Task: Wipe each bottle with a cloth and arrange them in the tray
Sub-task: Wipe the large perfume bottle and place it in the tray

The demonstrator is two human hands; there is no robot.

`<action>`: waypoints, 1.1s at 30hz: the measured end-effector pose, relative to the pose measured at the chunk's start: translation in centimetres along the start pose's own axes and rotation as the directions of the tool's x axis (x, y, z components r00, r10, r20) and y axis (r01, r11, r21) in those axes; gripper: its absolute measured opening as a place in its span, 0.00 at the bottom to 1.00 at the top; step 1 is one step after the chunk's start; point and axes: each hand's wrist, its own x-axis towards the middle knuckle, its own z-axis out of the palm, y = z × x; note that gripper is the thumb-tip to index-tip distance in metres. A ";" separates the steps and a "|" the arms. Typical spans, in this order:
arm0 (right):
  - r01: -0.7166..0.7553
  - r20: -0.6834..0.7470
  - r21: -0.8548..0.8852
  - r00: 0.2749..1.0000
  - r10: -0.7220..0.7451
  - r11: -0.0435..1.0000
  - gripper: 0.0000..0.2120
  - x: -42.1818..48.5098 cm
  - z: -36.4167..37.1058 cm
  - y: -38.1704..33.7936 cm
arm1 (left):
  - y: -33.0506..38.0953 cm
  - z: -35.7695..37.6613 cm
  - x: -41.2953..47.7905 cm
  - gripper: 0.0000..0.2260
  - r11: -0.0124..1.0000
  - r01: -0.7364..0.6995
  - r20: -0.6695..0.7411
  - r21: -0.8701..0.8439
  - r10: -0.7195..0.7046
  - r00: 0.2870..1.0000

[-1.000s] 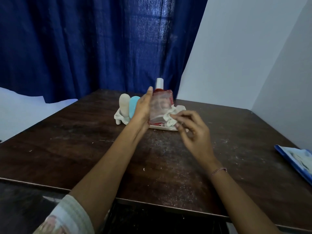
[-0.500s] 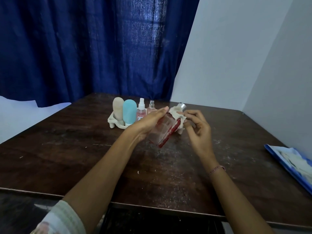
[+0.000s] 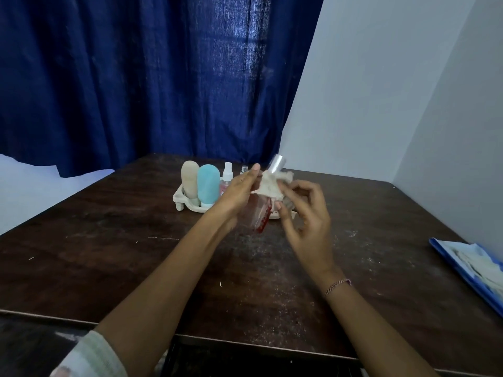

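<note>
My left hand (image 3: 239, 194) grips a clear bottle (image 3: 258, 216) with red trim and a silvery cap, tilted with the cap up and to the right, above the table. A small off-white cloth (image 3: 269, 186) is draped over the bottle's neck. My right hand (image 3: 302, 210) is at the cloth with curled fingers, pinching it against the bottle. Behind stands a white tray (image 3: 179, 198) holding a beige bottle (image 3: 190, 176), a light blue bottle (image 3: 208, 183), a small pink spray bottle (image 3: 226, 179) and another small spray bottle (image 3: 244, 169), mostly hidden by my hand.
The dark wooden table (image 3: 136, 254) has dusty marks. A blue-edged flat packet (image 3: 473, 265) lies at the right edge. A blue curtain hangs behind, and a pale wall stands close on the right.
The bottle went from upright in front of the tray to tilted with its cap to the right. The cloth moved up from the bottle's side to its neck.
</note>
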 end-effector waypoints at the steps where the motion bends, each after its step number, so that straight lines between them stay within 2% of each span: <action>1: 0.035 0.045 -0.003 0.998 -0.035 0.999 0.15 -0.1 0.2 -0.2 | -0.1 -0.2 0.4 0.15 0.998 0.007 -0.036 -0.061 -0.009 0.999; 5: 0.123 0.211 0.009 0.970 -0.122 0.992 0.16 -0.5 0.8 -0.6 | 0.2 -0.9 1.0 0.22 0.985 0.064 -0.163 -0.160 -0.090 0.982; 8: 0.176 0.207 -0.044 0.965 -0.163 0.983 0.14 -0.4 0.7 -0.5 | 0.4 -0.8 0.7 0.28 0.966 0.129 -0.158 -0.225 -0.167 0.973; 9: 0.179 0.185 -0.057 0.969 -0.166 0.982 0.13 -0.3 0.6 -0.5 | 0.2 -0.7 0.7 0.30 0.965 0.125 -0.129 -0.232 -0.158 0.979; 11: 0.161 0.115 -0.094 0.982 -0.150 0.982 0.12 -0.1 0.1 -0.2 | 0.0 -0.2 0.4 0.33 0.939 0.127 0.025 -0.318 -0.126 0.992; 13: 0.128 0.026 -0.129 0.992 -0.126 0.983 0.12 0.1 -0.5 0.0 | 0.2 0.4 -0.5 0.32 0.939 0.109 0.197 -0.325 -0.046 0.979; 16: 0.147 -0.022 -0.153 0.988 -0.152 0.977 0.11 0.3 -1.0 0.2 | 0.4 0.9 -1.3 0.26 0.955 0.128 0.402 -0.266 -0.011 0.916; 18: 0.179 -0.011 -0.162 0.983 -0.183 0.971 0.10 0.3 -0.9 0.2 | 0.5 1.2 -1.4 0.17 0.936 0.196 0.458 -0.294 -0.042 0.888; 23: 0.172 0.014 -0.194 0.985 -0.173 0.966 0.10 0.3 -0.8 0.5 | -0.1 1.7 -1.0 0.17 0.928 0.257 0.461 -0.270 -0.110 0.881; 27: 0.150 0.136 -0.222 0.983 -0.121 0.963 0.11 0.5 -0.5 0.9 | 0.0 1.1 -0.7 0.22 0.867 0.297 0.418 -0.401 -0.116 0.901; 33: 0.168 0.198 -0.267 0.973 -0.116 0.949 0.09 0.3 -0.6 0.9 | 0.6 0.8 -0.6 0.16 0.807 0.166 0.237 -0.567 -0.034 0.971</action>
